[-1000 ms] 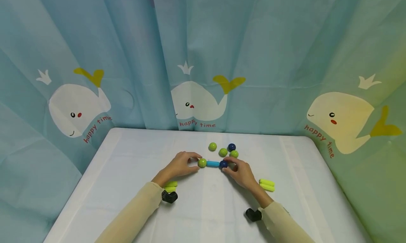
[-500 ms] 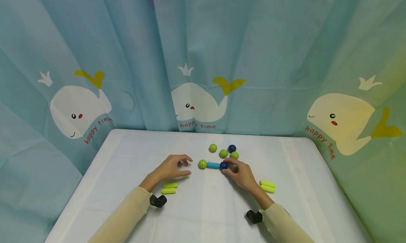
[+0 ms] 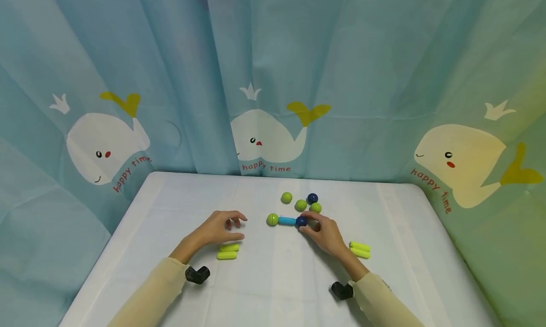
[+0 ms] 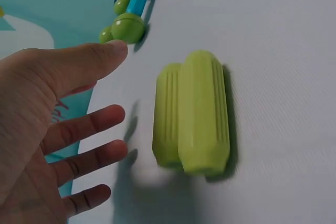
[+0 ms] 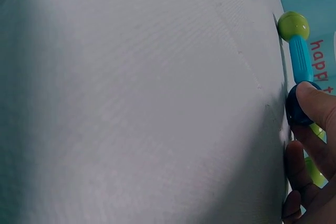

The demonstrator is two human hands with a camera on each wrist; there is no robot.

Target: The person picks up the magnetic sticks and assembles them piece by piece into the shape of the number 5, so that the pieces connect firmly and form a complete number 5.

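Note:
A blue rod (image 3: 287, 221) joins a green ball (image 3: 272, 219) on its left to a dark blue ball (image 3: 301, 221) on its right, all lying on the table. My right hand (image 3: 323, 232) pinches the dark blue ball between thumb and fingers, as the right wrist view also shows. Off to the left, my left hand (image 3: 222, 228) is held above the table with fingers apart and nothing in them. Beside it lie two yellow-green ribbed rods (image 4: 203, 114), side by side; the hand does not touch them.
Behind the joined piece are several loose balls: green balls (image 3: 286, 197) and a dark blue ball (image 3: 313, 198). Another pair of yellow-green rods (image 3: 360, 250) lies right of my right hand. A whale-print curtain (image 3: 367, 80) hangs behind the white table (image 3: 281, 289).
My left hand has let go of the green ball and moved left and slightly toward me, uncovering the left pair of rods. My right hand keeps its pinch on the dark blue ball.

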